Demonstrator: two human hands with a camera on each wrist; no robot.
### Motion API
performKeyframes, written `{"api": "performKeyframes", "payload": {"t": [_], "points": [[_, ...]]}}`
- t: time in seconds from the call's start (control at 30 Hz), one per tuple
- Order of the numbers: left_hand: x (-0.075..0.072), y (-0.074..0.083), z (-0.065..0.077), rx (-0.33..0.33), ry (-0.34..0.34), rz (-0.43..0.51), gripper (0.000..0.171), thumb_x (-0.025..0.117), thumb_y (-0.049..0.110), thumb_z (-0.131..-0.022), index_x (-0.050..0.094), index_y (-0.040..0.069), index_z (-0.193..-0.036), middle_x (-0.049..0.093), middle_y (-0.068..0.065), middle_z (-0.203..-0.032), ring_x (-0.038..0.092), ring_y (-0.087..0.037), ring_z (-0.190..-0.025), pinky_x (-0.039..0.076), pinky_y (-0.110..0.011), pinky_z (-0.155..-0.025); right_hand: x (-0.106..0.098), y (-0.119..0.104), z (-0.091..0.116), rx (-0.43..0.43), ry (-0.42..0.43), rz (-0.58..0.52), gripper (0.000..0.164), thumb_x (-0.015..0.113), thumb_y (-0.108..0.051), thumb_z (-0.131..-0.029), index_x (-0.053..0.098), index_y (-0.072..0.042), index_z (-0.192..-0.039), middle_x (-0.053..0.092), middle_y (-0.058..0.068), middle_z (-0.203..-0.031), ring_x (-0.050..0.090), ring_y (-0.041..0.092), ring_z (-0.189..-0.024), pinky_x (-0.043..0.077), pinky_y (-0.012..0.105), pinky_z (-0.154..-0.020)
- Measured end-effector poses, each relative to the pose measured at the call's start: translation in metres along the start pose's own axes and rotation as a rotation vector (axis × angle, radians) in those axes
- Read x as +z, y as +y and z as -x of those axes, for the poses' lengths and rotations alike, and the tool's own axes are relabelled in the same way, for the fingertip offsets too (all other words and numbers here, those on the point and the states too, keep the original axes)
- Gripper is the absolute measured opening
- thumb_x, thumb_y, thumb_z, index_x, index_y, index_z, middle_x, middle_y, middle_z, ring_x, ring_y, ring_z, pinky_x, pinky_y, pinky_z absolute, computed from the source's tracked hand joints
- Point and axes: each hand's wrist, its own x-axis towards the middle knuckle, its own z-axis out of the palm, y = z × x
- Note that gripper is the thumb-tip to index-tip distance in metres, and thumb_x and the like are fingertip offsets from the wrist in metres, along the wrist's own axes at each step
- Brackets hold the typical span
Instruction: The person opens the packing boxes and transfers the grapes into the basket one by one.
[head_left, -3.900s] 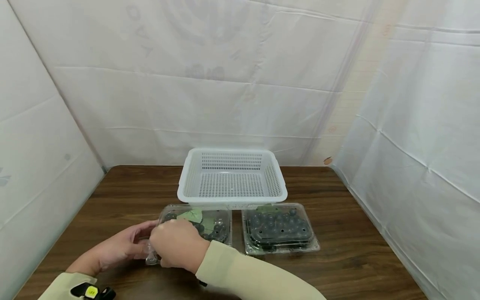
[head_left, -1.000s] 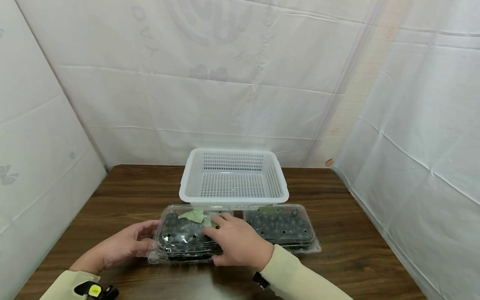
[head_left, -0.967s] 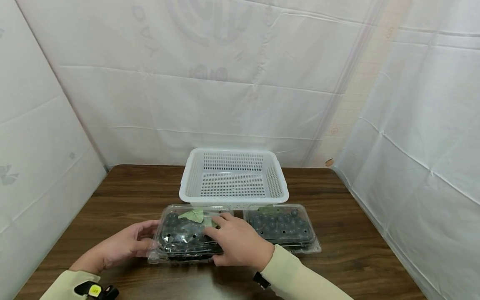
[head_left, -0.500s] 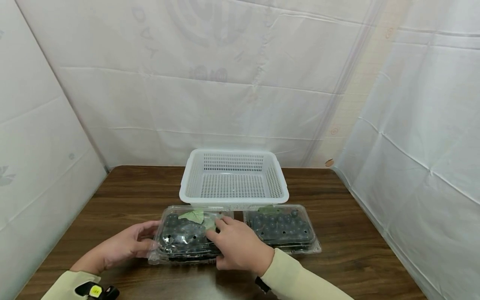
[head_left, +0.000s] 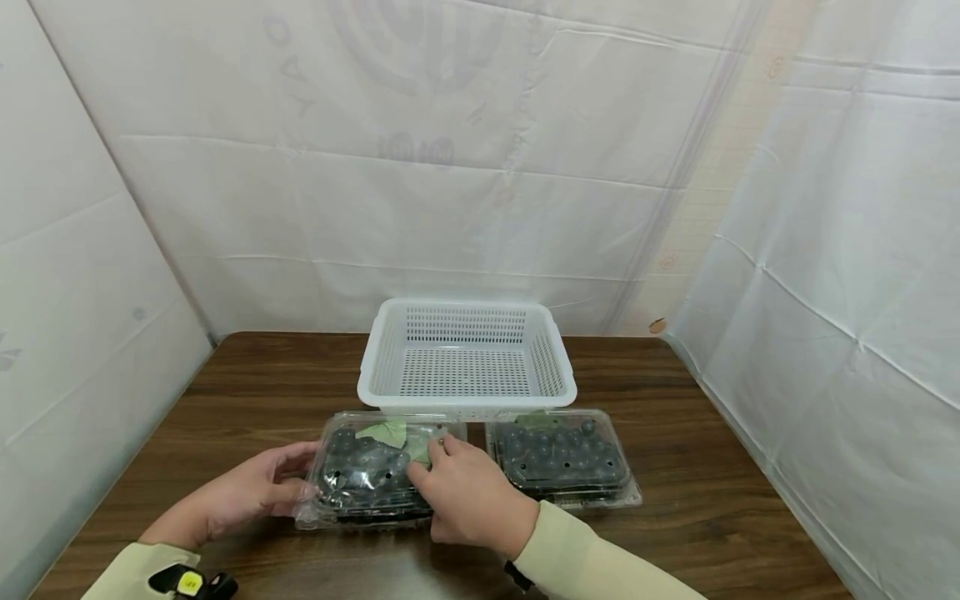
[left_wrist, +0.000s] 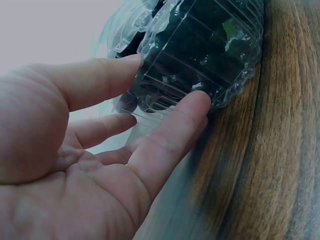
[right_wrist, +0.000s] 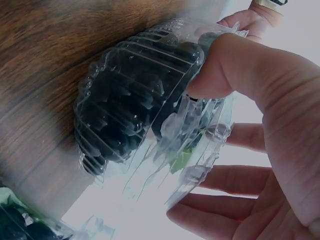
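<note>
A clear plastic clamshell of dark grapes (head_left: 367, 475) with a green leaf (head_left: 384, 432) under its lid lies at the left on the table. My left hand (head_left: 251, 492) is at its left end; in the left wrist view the thumb (left_wrist: 102, 80) and fingers are spread and extended, tips touching the ribbed plastic. My right hand (head_left: 476, 496) grips the right end, and in the right wrist view its thumb (right_wrist: 220, 65) presses at the rim while the other fingers lie along the lid's far side. The lid looks lifted slightly from the base there.
A second clamshell of dark grapes (head_left: 562, 458) stands to the right, close by my right hand. Behind both is a white perforated basket (head_left: 468, 400). The brown wooden table (head_left: 675, 500) is bordered by white sheeting (head_left: 450, 208) at the back and sides.
My right hand has gone from the left end of the left clamshell to its right end. Over the last second its fingers drew in slightly at the edge. The left hand stayed put.
</note>
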Motion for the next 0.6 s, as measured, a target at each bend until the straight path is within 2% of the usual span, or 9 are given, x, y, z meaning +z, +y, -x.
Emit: {"api": "performKeyframes", "payload": {"t": [0.23, 0.47, 0.6], "points": [[-0.001, -0.003, 0.001, -0.007, 0.005, -0.007, 0.081, 0.060, 0.013, -0.104, 0.005, -0.015, -0.157, 0.021, -0.048, -0.152, 0.062, -0.021, -0.120, 0.061, -0.041, -0.093, -0.003, -0.004, -0.003, 0.030, -0.028, 0.018, 0.045, 0.080, -0.041, -0.080, 0.067, -0.022, -0.119, 0.066, 0.003, -0.103, 0.060, 0.018, -0.085, 0.056, 0.028, -0.075], [-0.001, -0.003, 0.000, 0.002, 0.010, -0.013, 0.081, 0.060, 0.013, -0.103, 0.006, -0.015, -0.156, 0.025, -0.046, -0.152, 0.062, -0.020, -0.119, 0.061, -0.041, -0.092, -0.004, -0.009, -0.005, 0.052, -0.077, 0.039, 0.054, 0.082, -0.046, -0.081, 0.065, -0.018, -0.124, 0.069, 0.009, -0.113, 0.065, 0.022, -0.095, 0.058, 0.032, -0.091], [0.000, -0.004, 0.001, 0.004, 0.017, -0.025, 0.081, 0.060, 0.013, -0.103, 0.006, -0.015, -0.157, 0.025, -0.047, -0.152, 0.062, -0.021, -0.120, 0.061, -0.040, -0.092, -0.006, -0.011, -0.007, 0.059, -0.111, 0.051, 0.055, 0.083, -0.049, -0.080, 0.065, -0.017, -0.121, 0.066, 0.006, -0.105, 0.062, 0.022, -0.091, 0.057, 0.031, -0.091]]}}
